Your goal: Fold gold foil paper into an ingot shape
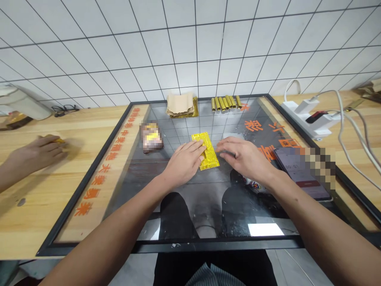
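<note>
A sheet of shiny gold foil paper (210, 155) lies on the glass tabletop, a little tilted. My left hand (187, 159) rests flat across its left side with the fingers stretched out, pressing it down; what is beneath the fingers is hidden. Just off the sheet's right edge is my right hand (239, 155), its fingers loosely bent and apart, with nothing seen in them. Behind the sheet, several rolled gold tubes (226, 103) lie in a row. A stack of brown paper pieces (180, 105) sits on more gold foil to their left.
A blurred small pack (151, 137) lies on the glass at left. A phone (302, 172) lies right of my right hand. Beyond the black frame (323, 161) stand a power strip (309, 119) and cables. Another person's hand (38, 157) holds something yellow at far left.
</note>
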Tool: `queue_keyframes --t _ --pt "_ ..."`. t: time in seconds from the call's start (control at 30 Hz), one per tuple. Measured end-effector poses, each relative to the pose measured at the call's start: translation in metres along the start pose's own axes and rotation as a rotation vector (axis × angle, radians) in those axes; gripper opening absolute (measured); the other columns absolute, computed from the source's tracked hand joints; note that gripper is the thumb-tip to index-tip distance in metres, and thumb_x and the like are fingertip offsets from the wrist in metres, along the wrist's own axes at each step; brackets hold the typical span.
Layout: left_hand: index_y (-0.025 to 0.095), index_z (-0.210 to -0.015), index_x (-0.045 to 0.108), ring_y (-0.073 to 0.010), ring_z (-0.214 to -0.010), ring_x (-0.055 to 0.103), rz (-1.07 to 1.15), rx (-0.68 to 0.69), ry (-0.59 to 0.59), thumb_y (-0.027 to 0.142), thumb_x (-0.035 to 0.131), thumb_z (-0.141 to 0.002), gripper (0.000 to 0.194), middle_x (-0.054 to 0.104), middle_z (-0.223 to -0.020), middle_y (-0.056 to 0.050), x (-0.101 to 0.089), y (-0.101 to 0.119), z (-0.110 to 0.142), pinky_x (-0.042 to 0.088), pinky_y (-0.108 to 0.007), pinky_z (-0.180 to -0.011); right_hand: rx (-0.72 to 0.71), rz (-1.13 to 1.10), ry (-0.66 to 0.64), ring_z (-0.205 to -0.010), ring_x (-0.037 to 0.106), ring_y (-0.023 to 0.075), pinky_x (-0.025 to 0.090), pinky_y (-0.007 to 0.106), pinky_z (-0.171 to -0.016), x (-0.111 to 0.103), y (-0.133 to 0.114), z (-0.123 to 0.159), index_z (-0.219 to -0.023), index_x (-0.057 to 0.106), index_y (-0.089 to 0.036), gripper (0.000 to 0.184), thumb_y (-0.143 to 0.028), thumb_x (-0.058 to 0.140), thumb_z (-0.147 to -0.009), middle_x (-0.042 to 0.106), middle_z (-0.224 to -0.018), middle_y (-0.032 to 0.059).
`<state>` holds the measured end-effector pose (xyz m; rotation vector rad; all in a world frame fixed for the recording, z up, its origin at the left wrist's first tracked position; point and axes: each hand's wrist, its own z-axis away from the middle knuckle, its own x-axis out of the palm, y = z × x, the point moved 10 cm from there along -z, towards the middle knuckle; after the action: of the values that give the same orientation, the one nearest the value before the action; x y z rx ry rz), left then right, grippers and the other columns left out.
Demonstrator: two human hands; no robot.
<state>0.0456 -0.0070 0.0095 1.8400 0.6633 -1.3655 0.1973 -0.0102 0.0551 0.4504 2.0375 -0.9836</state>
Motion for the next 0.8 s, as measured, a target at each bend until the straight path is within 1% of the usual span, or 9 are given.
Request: queue_keyframes --t 0.13,0.3,0.57,0.67,0.8 --pt "0.019 -0.154 0.059 -0.0263 -0.159 0.045 0.017 0.001 0.005 0.029 0.038 -0.112 0.048 0.05 -0.17 -0.01 -0.001 0.0 0.0 0.036 -0.051 -0.132 -0.073 0.056 -0.114 -0.11 0.074 0.0245 0.059 0.041 -0.1 0.009 -0.009 0.006 -0.117 0.077 -0.026 0.029 -0.013 0.057 -0.101 0.074 -0.128 0.0065" --pt "0.021 -0.153 0.06 -0.0254 -0.159 0.044 0.021 0.002 0.001 0.029 0.038 -0.112 0.048 0.05 -0.17 -0.009 -0.001 -0.001 0.0 0.035 -0.05 -0.133 -0.13 0.076 -0.18 -0.109 0.074 0.0229 0.059 0.038 -0.095 0.015 -0.015 0.012 -0.123 0.076 -0.028 0.033 -0.014 0.053 -0.103 0.071 -0.133 0.0065" --pt "0.02 -0.154 0.059 -0.0255 -0.159 0.044 0.02 -0.003 -0.003 0.03 0.038 -0.112 0.048 0.05 -0.171 -0.009 0.0 -0.002 0.001 0.036 -0.05 -0.132 -0.145 0.073 -0.174 -0.106 0.074 0.0232 0.059 0.039 -0.092 0.02 -0.014 0.012 -0.112 0.08 -0.028 0.027 -0.02 0.054 -0.107 0.071 -0.13 0.0081" --pt "0.018 -0.153 0.06 -0.0256 -0.159 0.045 0.019 -0.001 0.002 0.029 0.038 -0.112 0.048 0.05 -0.17 -0.01 -0.001 -0.001 0.001 0.035 -0.049 -0.132 -0.145 0.059 -0.168 -0.107 0.074 0.0236 0.06 0.04 -0.094 0.021 -0.014 0.011 -0.109 0.08 -0.027 0.025 -0.022 0.055 -0.107 0.071 -0.13 0.0084" --pt "0.02 -0.153 0.06 -0.026 -0.159 0.044 0.02 -0.001 0.006 0.029 0.039 -0.111 0.048 0.051 -0.17 -0.01 -0.001 -0.001 0.001 0.035 -0.05 -0.133 -0.148 0.01 -0.156 -0.111 0.074 0.0244 0.06 0.042 -0.097 0.021 -0.016 0.01 -0.109 0.077 -0.025 0.022 -0.02 0.056 -0.107 0.073 -0.129 0.0083"
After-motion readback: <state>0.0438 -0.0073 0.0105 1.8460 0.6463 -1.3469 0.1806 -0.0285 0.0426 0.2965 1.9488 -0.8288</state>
